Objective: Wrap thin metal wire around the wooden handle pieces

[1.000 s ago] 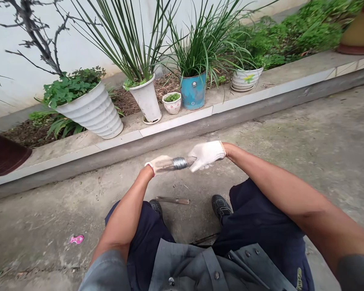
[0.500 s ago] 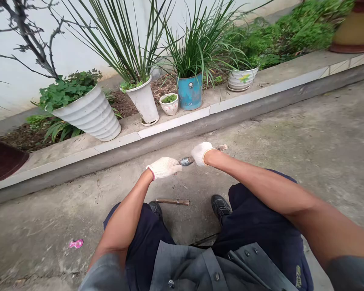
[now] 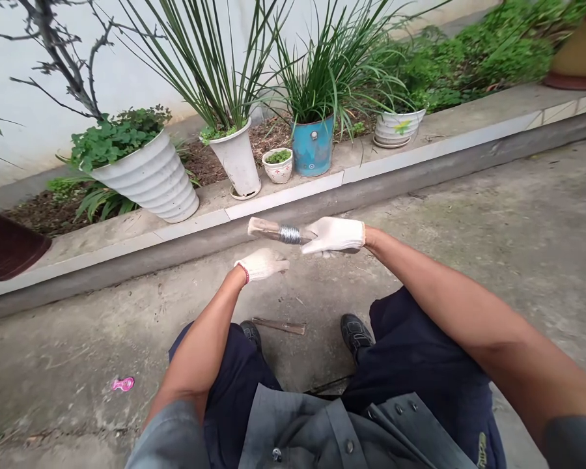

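Note:
My right hand (image 3: 333, 235), in a white knit glove, is shut on a flat metal bar (image 3: 268, 230) wound with a coil of silver wire (image 3: 290, 234). The bar's end sticks out to the left of the glove. My left hand (image 3: 261, 264), in a matching glove with a red cuff edge, sits just below the bar. It appears not to touch the bar and holds nothing. A second flat metal bar (image 3: 279, 326) lies on the concrete between my shoes.
A raised concrete curb (image 3: 293, 202) runs ahead, with white and blue plant pots (image 3: 312, 146) on it and a white wall behind. A small pink object (image 3: 123, 384) lies on the concrete at left. A dark brown object (image 3: 4, 244) intrudes at the left edge.
The bar has swung round in my right hand, its free end now pointing left instead of right. The wire coil shows again, and my right hand has moved slightly up and left.

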Demonstrator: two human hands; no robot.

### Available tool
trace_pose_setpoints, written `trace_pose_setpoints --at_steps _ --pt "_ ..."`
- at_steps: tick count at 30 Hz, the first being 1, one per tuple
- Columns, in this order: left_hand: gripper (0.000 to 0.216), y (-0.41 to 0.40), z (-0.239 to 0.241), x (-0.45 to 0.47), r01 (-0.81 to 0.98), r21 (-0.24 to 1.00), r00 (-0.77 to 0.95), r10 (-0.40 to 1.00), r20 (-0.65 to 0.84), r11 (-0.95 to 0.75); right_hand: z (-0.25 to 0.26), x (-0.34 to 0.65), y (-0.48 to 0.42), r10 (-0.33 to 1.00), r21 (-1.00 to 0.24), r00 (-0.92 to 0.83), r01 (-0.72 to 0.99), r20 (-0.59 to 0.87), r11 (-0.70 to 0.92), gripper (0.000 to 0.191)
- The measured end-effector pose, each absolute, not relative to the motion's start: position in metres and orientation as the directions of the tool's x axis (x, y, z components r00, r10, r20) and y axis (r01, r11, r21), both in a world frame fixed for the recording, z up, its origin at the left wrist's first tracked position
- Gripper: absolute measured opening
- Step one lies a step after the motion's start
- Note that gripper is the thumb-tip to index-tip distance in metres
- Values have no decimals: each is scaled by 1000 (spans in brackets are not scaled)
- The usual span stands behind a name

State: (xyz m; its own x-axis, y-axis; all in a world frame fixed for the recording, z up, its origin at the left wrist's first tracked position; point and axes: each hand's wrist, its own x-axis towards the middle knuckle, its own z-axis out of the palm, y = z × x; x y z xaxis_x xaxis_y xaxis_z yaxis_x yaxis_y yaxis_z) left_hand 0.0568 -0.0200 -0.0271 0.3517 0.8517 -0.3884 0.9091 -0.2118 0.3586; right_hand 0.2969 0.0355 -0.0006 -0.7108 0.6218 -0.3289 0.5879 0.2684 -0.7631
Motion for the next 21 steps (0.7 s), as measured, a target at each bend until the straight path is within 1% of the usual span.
trace_pose_setpoints --at_steps 2,3,5,7,8,9,11,13,15,17,19,21 --pt "33 -18 -27 54 893 390 371 858 -354 -225 4 299 29 478 -789 -790 550 -384 274 45" --pt "32 -17 -26 52 886 398 383 859 -340 -237 3 300 27 404 -779 -809 556 -427 290 44" --pt "34 -17 -26 51 884 380 400 859 -318 -271 -2 299 25 281 -716 -801 599 -529 358 41" --pt "39 -18 -25 51 899 321 394 868 -302 -297 -14 295 25 232 -599 -749 644 -620 476 37" --pt "41 -19 -24 52 908 290 385 874 -296 -301 -21 292 25 244 -522 -722 653 -648 548 35" --pt "41 -20 -24 54 915 266 378 876 -299 -304 -28 288 26 283 -429 -696 659 -660 618 34" --pt "40 -24 -23 59 922 251 367 867 -338 -293 -40 280 27 420 -225 -643 680 -640 698 30" --pt "40 -26 -21 64 924 272 360 848 -388 -268 -47 272 30 577 -54 -580 731 -575 680 28" --pt "41 -28 -20 69 920 307 359 835 -417 -242 -47 267 34 703 43 -518 790 -487 611 32" --pt "41 -29 -19 71 909 353 363 834 -416 -220 -43 266 40 780 55 -476 839 -405 541 34" --pt "41 -29 -18 71 903 382 358 836 -415 -197 -36 268 47 814 -3 -462 870 -351 493 35" --pt "42 -29 -18 69 902 393 350 835 -424 -179 -30 272 53 818 -86 -482 872 -313 481 39"
